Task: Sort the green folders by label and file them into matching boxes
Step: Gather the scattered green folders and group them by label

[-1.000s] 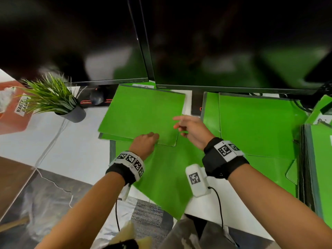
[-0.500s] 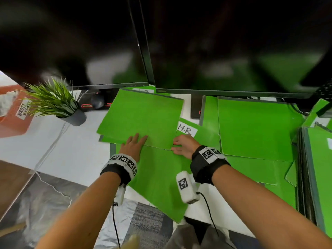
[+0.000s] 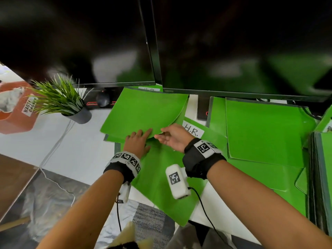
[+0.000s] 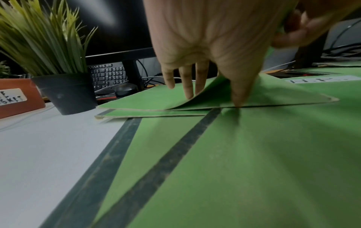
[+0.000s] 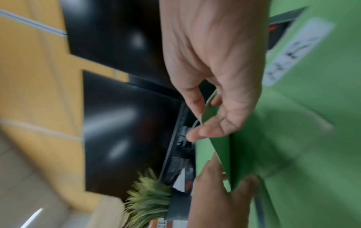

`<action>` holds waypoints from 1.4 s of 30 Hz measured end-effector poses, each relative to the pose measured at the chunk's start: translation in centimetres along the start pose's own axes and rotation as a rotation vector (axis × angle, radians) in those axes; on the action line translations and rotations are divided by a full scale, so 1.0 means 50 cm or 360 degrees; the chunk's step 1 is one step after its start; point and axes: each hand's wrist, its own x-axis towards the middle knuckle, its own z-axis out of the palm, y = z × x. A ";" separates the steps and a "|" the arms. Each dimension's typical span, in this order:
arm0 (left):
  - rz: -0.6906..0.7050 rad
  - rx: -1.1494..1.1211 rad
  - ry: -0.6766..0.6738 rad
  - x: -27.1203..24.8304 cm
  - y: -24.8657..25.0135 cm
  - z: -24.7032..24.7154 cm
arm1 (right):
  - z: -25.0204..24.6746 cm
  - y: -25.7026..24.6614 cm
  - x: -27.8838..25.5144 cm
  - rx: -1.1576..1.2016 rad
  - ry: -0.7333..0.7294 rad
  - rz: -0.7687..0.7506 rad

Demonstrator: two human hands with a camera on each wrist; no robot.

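Several green folders lie overlapping on the white desk (image 3: 53,141). The top folder (image 3: 143,112) sits under the monitors, its near right corner curled up. My right hand (image 3: 161,135) pinches that raised corner between thumb and fingers, as the right wrist view shows (image 5: 201,118). My left hand (image 3: 142,133) lies flat with straight fingers on the same folder's near edge; in the left wrist view the left hand (image 4: 210,95) presses beside the lifted flap. A folder beneath shows a white "H.R." label (image 3: 193,130). A large folder (image 3: 161,177) lies under both wrists.
Two dark monitors (image 3: 233,51) overhang the back of the desk. A potted plant (image 3: 59,99) and an orange waste basket (image 3: 16,112) stand at the left, a mouse (image 3: 102,99) behind them. More folders (image 3: 264,130) cover the right side, with a stack (image 3: 321,168) at the right edge.
My left hand went from a fist to flat fingers on the folder's near edge. My right hand dropped to the folder's right corner, took hold and lifted it, uncovering the "H.R." label.
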 end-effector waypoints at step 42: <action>-0.1084 -0.2057 0.0539 -0.065 -0.051 -0.177 | -0.142 -0.149 -0.172 -0.2136 0.0811 -0.1442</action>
